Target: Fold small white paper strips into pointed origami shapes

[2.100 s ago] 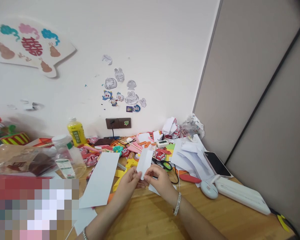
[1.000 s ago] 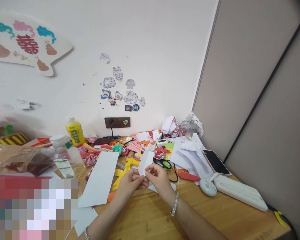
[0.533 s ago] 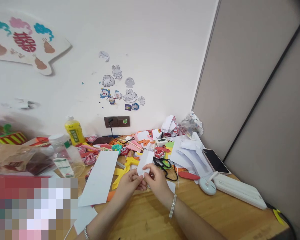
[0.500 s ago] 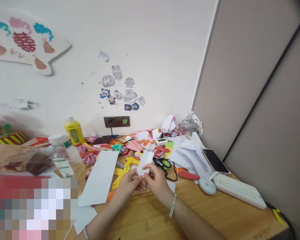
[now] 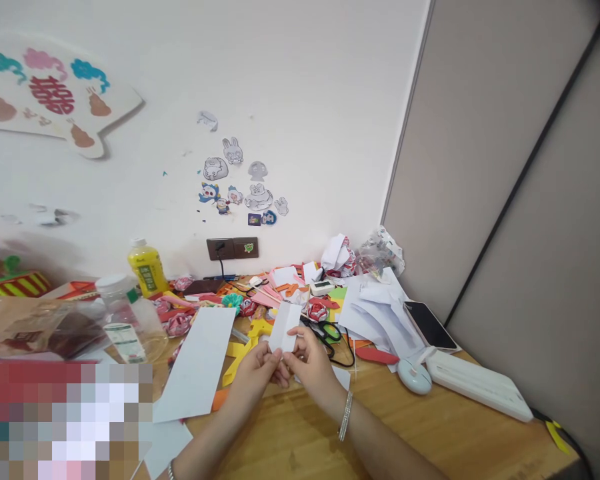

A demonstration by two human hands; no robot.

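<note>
A small folded piece of white paper [image 5: 285, 325] is held upright between my two hands above the desk, a lengthwise crease showing on it. My left hand [image 5: 261, 366] pinches its lower left corner with thumb and fingers. On the lower right edge, my right hand [image 5: 307, 357] grips it, the fingers curled round the side. Just beyond the paper lie a yellow tool [image 5: 260, 328], whose kind I cannot make out, and black-handled scissors [image 5: 329, 331], partly covered. To the left rests a larger white sheet [image 5: 197, 363].
A yellow bottle [image 5: 147, 268] and a clear plastic jar [image 5: 123, 327] stand at the left. Coloured paper scraps fill the back of the desk [image 5: 300, 440]. Toward the right are stacked white sheets [image 5: 375, 310], a phone [image 5: 431, 325], a mouse [image 5: 414, 375] and a long white device [image 5: 480, 385].
The paper has shifted slightly left and turned, so its crease now shows more clearly. Both hands still grip its lower end. The camera view has tilted slightly upward.
</note>
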